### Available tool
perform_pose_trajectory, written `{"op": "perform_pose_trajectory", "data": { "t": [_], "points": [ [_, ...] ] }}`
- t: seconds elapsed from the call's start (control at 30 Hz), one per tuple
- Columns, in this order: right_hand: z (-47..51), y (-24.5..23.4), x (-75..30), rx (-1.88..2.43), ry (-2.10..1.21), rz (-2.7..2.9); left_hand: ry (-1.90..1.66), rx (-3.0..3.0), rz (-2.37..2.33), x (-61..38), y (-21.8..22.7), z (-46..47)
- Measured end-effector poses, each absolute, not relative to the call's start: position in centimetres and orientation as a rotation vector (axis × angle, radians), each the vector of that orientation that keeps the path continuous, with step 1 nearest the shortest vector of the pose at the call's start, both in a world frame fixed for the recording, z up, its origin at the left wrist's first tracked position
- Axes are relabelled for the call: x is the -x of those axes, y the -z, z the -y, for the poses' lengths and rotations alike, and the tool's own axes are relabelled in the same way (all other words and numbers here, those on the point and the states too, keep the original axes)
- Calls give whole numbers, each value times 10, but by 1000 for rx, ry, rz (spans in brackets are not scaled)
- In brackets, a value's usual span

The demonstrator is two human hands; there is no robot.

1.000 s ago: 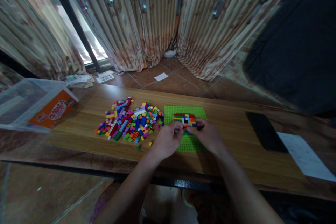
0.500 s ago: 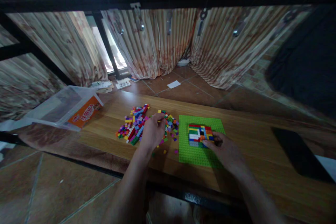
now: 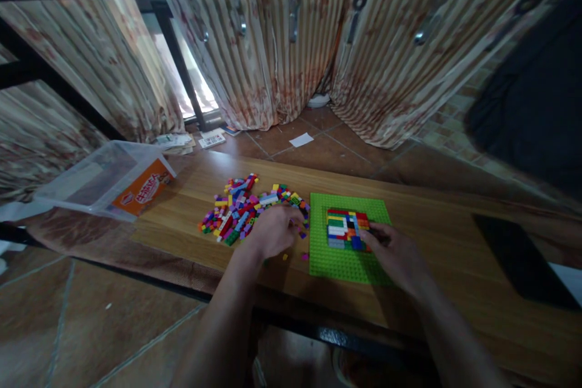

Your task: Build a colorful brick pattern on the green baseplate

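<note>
My left hand [image 3: 278,231] hovers over the right part of a pile of small coloured building bricks [image 3: 236,209]. Its fingers are bent but apart, and no brick shows between them; the fingertips are partly hidden. On a green studded baseplate [image 3: 348,270] lies a flat rectangular block of building bricks [image 3: 341,231] in red, yellow, white, blue and green. My right hand [image 3: 395,254] grips this block at its right side, thumb on the near right part and fingers behind the right edge. Whether the block is pressed onto the studs cannot be told.
A clear plastic box [image 3: 107,179] with an orange label stands at the left end of the wooden table [image 3: 182,248]. Toward the right lies a dark flat object [image 3: 522,260]. A few loose bricks sit by the baseplate's left edge. Striped curtains [image 3: 254,66] hang beyond.
My left hand has moved right and toward me over the pile, uncovering bricks behind it. My right thumb has shifted up along the brick block; a blue brick near it is now visible.
</note>
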State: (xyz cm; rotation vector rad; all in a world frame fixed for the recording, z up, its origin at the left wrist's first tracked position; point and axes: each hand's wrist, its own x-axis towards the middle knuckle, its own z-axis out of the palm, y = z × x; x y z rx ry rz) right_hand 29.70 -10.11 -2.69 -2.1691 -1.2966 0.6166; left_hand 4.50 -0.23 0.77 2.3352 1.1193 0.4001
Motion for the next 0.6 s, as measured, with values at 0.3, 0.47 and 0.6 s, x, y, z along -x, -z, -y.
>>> {"op": "perform_pose_trajectory", "data": {
  "t": [0.3,0.47,0.6],
  "points": [
    [101,28,-298,2141,-555,1326,-288,-2452,-1180,-50,-4,6],
    [101,26,-296,2135,-552,1334,-289,-2504,-1175,-53,-3,4],
    [100,26,-296,2129,-567,1330,-434,-2495,-1084,-58,-5,4]
  ]
}}
